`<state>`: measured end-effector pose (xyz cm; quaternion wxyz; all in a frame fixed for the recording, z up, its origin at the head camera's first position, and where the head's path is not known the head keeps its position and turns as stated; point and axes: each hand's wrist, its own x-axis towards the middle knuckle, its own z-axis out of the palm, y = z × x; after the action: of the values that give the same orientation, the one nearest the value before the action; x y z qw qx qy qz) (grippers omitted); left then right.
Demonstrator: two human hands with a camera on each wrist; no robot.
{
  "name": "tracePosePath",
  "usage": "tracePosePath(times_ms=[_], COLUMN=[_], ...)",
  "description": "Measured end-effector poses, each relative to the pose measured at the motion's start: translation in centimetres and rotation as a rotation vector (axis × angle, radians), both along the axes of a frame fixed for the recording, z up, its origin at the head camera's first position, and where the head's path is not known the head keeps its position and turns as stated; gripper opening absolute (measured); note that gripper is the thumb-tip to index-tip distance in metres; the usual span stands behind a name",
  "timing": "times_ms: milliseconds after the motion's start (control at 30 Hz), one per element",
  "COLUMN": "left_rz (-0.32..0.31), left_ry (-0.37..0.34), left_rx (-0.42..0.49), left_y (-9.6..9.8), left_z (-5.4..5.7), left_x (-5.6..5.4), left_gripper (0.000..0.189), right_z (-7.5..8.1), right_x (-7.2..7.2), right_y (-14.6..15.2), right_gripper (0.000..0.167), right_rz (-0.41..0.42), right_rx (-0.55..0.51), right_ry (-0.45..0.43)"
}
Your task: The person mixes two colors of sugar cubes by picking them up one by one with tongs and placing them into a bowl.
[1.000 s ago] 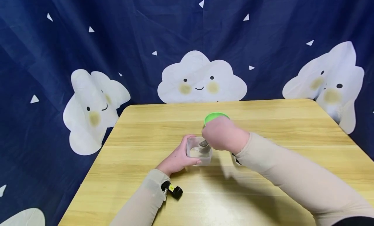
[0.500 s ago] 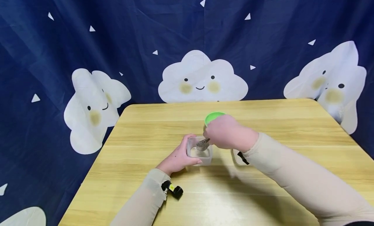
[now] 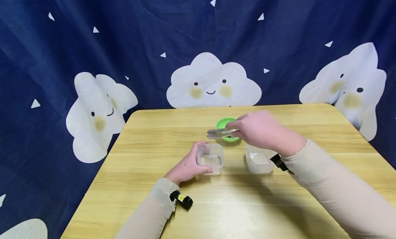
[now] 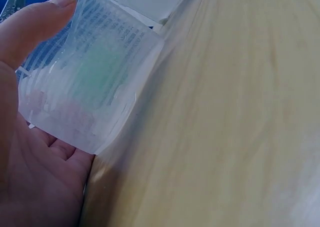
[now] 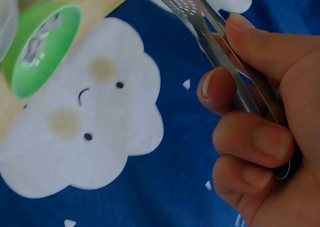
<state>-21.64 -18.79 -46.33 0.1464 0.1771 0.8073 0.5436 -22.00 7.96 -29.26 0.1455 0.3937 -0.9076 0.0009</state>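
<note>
My left hand [image 3: 187, 168] grips a clear plastic container [image 3: 217, 169] on the table, thumb on the near side and fingers round the left. In the left wrist view the container's ribbed wall [image 4: 95, 72] shows next to the thumb. My right hand [image 3: 264, 132] holds metal tongs [image 3: 217, 132] with perforated tips, raised above and beyond that container. Their tips point left, in front of a green bowl [image 3: 221, 124]. The right wrist view shows the fingers curled round the tongs [image 5: 220, 49], with nothing visible between the tips. Inside the bowl lie small greyish and white bits.
A second clear plastic container [image 3: 259, 168] stands on the wooden table [image 3: 148, 139] right of the first, partly behind the right wrist. Small cameras are strapped to both wrists. A dark blue curtain [image 3: 148, 22] with clouds hangs behind the table.
The tongs have come up out of the left container and swung toward the bowl. My right hand has moved right and up, uncovering much of the second container. The left hand stays put.
</note>
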Motion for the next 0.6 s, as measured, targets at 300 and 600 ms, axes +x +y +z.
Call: tracePosePath(times_ms=[300, 600], left_rz=[-0.004, -0.006], left_ry=[-0.029, -0.007], left_rx=[0.035, 0.018], left_y=[0.1, 0.1], left_z=[-0.4, -0.3], left_x=[0.1, -0.1], left_gripper=[0.104, 0.102], right_z=[-1.6, -2.9], right_x=[-2.4, -4.3], right_y=[3.0, 5.5], right_gripper=[0.017, 0.014], right_rz=[-0.113, -0.206], right_rx=[-0.059, -0.050], right_ry=[-0.015, -0.057])
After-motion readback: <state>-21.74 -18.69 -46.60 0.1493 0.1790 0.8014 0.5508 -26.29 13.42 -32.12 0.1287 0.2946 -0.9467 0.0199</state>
